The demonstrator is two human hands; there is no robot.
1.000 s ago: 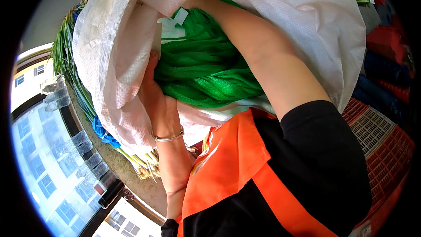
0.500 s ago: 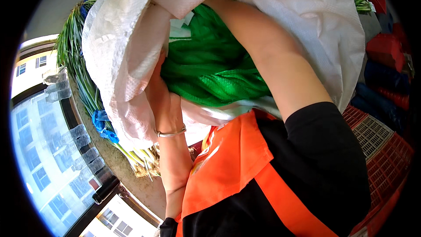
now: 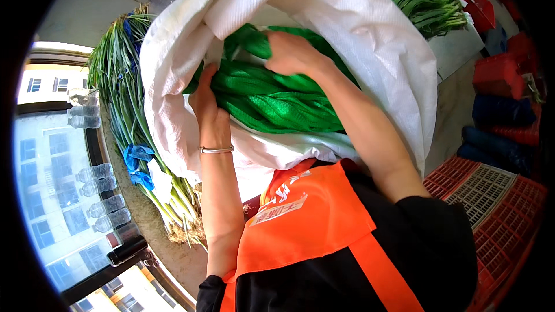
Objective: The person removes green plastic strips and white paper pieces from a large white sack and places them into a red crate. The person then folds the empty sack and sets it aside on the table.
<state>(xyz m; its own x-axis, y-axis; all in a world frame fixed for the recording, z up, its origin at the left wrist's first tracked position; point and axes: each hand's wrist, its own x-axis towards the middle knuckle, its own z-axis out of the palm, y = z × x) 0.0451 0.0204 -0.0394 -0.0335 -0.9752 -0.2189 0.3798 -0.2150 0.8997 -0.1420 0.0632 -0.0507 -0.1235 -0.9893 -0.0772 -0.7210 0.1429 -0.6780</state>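
Note:
A large white woven sack (image 3: pixel 399 69) stands wide open in front of me, its rim partly rolled. Inside lies a bunched heap of green mesh netting (image 3: pixel 277 101). My right hand (image 3: pixel 295 53) reaches in from the right, its fingers closed on a gathered fold of the netting. At the sack's left inner side is my left hand (image 3: pixel 206 95), against the netting and the white cloth. Its fingers are largely hidden, so their grip does not show. A metal bangle (image 3: pixel 216 150) circles the left wrist.
Long green onions (image 3: pixel 118 98), tied with blue strips (image 3: pixel 137 164), lie left of the sack. More green bundles (image 3: pixel 416 0) are at the far right. Plastic bottles (image 3: pixel 95 179) line the window at left. Red crates (image 3: pixel 509 214) and a red bin (image 3: pixel 498 75) stand at right.
My right hand has drawn back from deep in the sack and now shows, gripping a raised fold of netting. The sack appears lower and narrower in view. My left hand stays at its left side.

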